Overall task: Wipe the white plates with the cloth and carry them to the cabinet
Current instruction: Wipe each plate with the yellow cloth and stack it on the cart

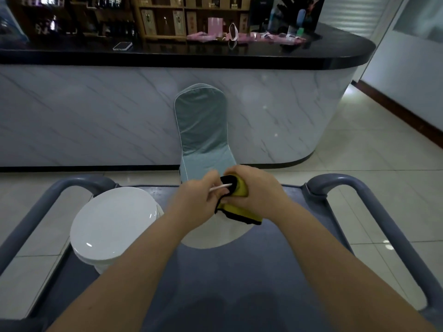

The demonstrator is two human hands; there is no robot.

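A stack of white plates (112, 221) stands on the left side of a grey cart top (239, 283). My left hand (199, 200) grips the far rim of one white plate (211, 236), held tilted above the cart's middle, so I see its underside. My right hand (256, 190) presses a yellow cloth with black edging (239, 207) around that plate's rim, next to my left hand. Most of the held plate is hidden behind my hands and forearms.
The cart has curved grey handle rails on the left (48, 202) and right (374, 212). A chair in a teal cover (203, 130) stands against a marble-fronted bar with a black counter (191, 56). Wooden shelves (163, 17) stand behind it. Tiled floor (371, 152) lies to the right.
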